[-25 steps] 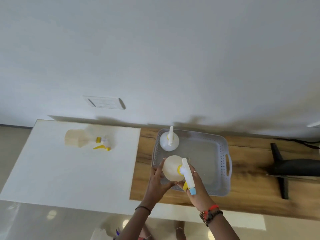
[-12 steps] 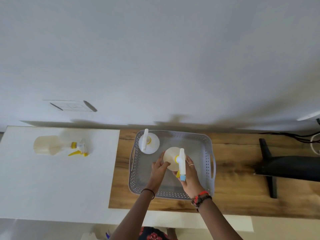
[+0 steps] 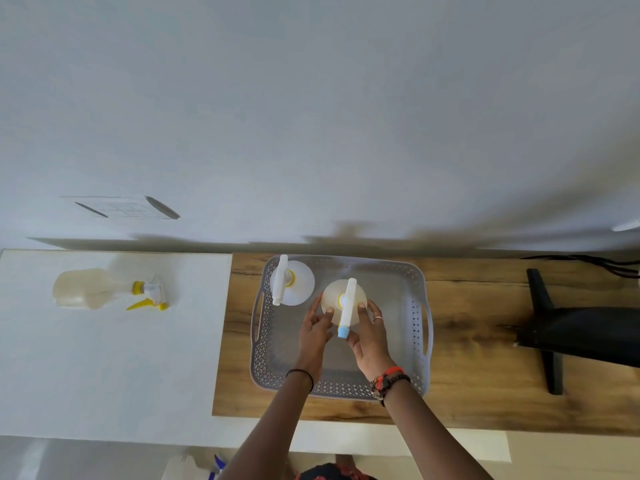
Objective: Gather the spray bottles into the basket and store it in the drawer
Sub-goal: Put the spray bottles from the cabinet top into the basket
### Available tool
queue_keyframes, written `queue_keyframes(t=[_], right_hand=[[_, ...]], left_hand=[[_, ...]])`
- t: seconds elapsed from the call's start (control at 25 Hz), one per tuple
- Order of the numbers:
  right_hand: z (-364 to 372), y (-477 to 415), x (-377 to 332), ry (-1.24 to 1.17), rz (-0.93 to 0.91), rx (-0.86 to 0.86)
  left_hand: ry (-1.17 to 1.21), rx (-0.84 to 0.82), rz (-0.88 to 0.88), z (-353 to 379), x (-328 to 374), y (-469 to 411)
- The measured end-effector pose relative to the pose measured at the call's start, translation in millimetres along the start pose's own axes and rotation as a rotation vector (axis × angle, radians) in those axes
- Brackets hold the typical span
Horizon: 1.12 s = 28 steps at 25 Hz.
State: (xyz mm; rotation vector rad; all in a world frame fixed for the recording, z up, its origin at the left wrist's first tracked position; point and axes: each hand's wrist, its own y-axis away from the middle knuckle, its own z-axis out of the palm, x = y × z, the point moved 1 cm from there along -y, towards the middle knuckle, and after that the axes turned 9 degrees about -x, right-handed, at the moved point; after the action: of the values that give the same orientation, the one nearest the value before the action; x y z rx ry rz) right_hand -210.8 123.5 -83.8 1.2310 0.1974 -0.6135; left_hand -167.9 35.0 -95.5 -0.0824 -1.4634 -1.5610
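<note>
Bracketing the pale round plastic spray bottle with the blue-tipped white nozzle (image 3: 333,295), the left hand (image 3: 316,329) and the right hand (image 3: 371,336) are sitting either side of it. They are apart, with fingers nearly straight and tips touching its shoulders rather than wrapping it. That bottle is standing upright inside the grey perforated plastic basket (image 3: 346,388), just beside a white round spray bottle with a yellow collar (image 3: 299,284) that is occupying the far left corner.

Now the one that matters: a third, cloudy translucent spray bottle with a yellow trigger (image 3: 86,289) is lying on its side on the white tabletop (image 3: 104,368), well apart from the basket and off to the person's left. Its long axis is running left to right, with the trigger head pointing toward the basket and the fat base facing away. The left hand is looking like the nearer one, so the next reach is probably going leftward, meeting the neck end first. No drawer is showing.
</note>
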Motion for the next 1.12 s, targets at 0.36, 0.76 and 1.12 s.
queue_keyframes(t=[0.36,0.76,1.12], right_hand=[[12,-13,-7,0.012,0.010,-0.026],[20,-22,-11,0.034,0.016,-0.046],[17,-10,2,0.124,0.029,0.106]], left_hand=[[0.186,0.033,-0.016,3,-3,-14],[0.201,0.060,-0.035,0,2,-26],[-0.069,0.207,0.002,-7,9,-8]])
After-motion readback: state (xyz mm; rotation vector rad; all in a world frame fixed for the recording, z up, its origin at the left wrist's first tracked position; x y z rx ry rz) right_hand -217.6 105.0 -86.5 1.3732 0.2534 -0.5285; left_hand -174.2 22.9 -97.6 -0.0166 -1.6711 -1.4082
